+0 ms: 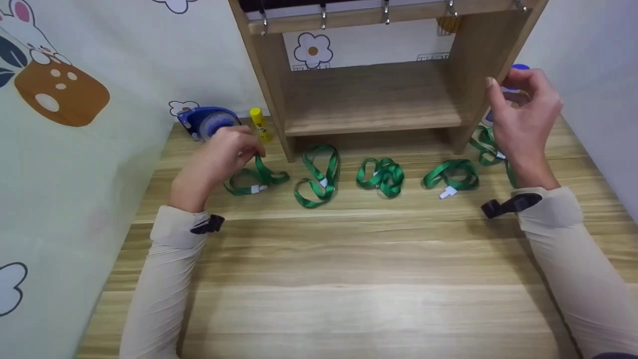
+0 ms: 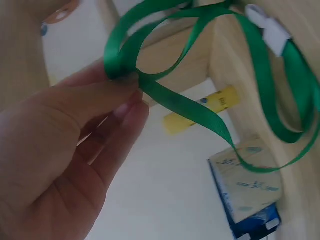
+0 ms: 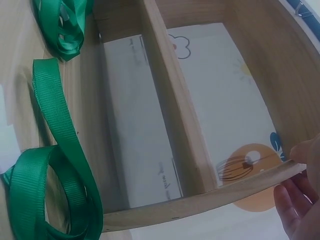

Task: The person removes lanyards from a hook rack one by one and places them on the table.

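Observation:
My left hand [image 1: 219,154] pinches a green lanyard [image 2: 186,105] between thumb and fingers. In the head view its lower loop, with a white clip [image 1: 256,189], hangs at the tabletop. My right hand [image 1: 528,114] is at the right side of a wooden shelf [image 1: 374,99]; the right wrist view shows its thumb and fingers gripping the side panel's edge [image 3: 250,186]. Between the hands lie a looped green lanyard [image 1: 334,164], a bunched one [image 1: 391,177] and one with a white clip [image 1: 458,169]. Another green lanyard [image 1: 486,144] is partly hidden by my right hand.
Several metal hooks [image 1: 386,12] line the shelf's upper rail. Left of the shelf stand a blue tape dispenser [image 1: 202,119] and a yellow glue stick [image 1: 257,119]. A blue object [image 1: 521,67] shows behind my right hand. Patterned walls flank the wooden table [image 1: 349,279].

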`<state>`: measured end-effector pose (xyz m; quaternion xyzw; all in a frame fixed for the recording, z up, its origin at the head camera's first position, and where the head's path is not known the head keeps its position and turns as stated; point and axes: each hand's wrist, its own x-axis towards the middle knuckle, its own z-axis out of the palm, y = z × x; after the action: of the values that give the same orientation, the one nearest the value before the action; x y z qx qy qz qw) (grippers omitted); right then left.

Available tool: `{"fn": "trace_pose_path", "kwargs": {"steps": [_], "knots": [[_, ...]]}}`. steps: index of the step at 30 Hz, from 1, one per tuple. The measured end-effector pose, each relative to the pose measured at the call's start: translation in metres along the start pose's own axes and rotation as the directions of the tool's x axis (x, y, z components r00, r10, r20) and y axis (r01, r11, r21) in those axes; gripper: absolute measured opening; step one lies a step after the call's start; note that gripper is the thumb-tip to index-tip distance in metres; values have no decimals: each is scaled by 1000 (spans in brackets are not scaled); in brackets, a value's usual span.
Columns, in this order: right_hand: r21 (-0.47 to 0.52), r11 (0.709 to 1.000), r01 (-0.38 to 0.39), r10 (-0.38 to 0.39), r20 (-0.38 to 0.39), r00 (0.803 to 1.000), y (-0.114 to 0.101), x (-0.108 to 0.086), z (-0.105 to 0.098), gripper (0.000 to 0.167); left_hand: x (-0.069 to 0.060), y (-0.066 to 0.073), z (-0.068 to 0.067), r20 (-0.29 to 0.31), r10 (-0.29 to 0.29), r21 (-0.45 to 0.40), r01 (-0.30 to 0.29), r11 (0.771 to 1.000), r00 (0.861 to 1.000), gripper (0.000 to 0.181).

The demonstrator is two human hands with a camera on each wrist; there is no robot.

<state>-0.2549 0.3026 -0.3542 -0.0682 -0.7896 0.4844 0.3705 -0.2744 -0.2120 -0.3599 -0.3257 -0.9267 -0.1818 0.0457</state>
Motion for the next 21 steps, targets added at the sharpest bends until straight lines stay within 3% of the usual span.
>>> {"fn": "trace_pose_path", "kwargs": {"steps": [5, 11, 16, 21], "knots": [[7, 1000, -17, 17, 0, 1000, -2, -1, 0, 36, 3, -10, 19, 86, -44, 47, 40, 998, 995, 29], [13, 999, -39, 39, -4, 999, -4, -1, 0, 35, 9, -22, 41, 138, -58, 79, 48, 996, 989, 28], [17, 1000, -8, 8, -3, 1000, -2, -1, 0, 35, 15, -30, 54, 150, -58, 46, 51, 998, 987, 24], [19, 1000, 7, -7, -5, 1000, 0, 0, 0, 35, 17, -36, 59, 141, -33, 30, 29, 999, 990, 27]]}}
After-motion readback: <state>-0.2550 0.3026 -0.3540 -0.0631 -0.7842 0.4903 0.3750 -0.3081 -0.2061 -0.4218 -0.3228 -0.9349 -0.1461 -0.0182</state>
